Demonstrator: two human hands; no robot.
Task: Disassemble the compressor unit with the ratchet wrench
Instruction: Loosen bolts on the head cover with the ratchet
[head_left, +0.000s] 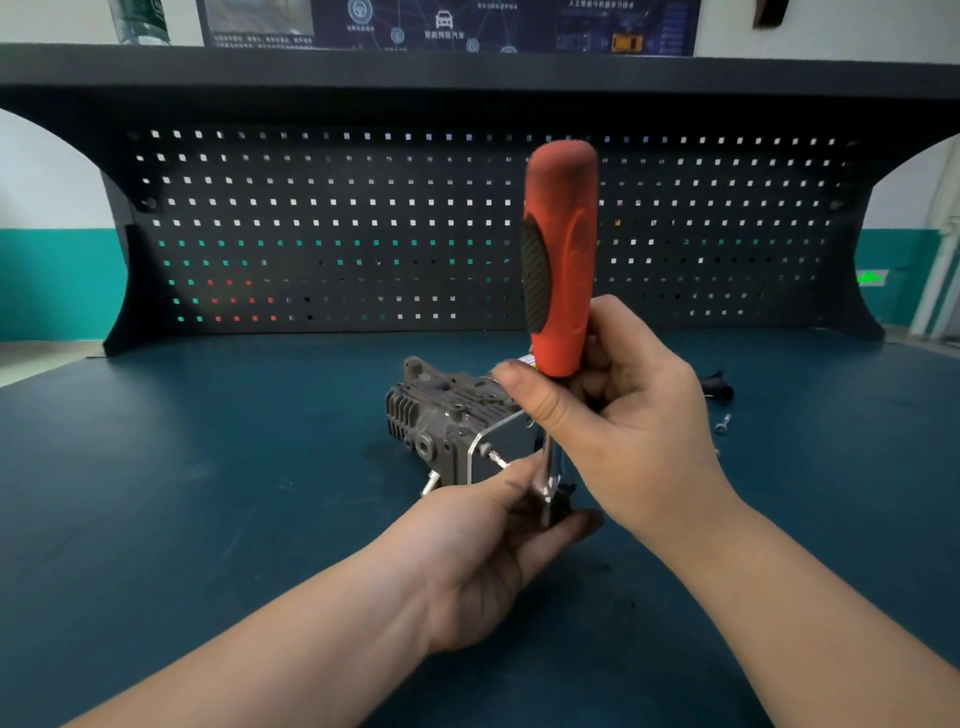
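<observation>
1. Now the right hand (618, 410) grips the wrench (561, 260) at the bottom of its red handle, which stands upright, probably to swing it as a lever.
2. Below, the left hand (498, 540) cups the wrench head (551, 488); its fingers curl around it, I think to keep the socket steady on a bolt.
3. The compressor (441, 421) lies on the blue bench (208, 493), just behind both hands, with one bolt (496, 458) sticking out from its plate.
4. A loose screw (723, 423) lies to the right, well apart.
</observation>
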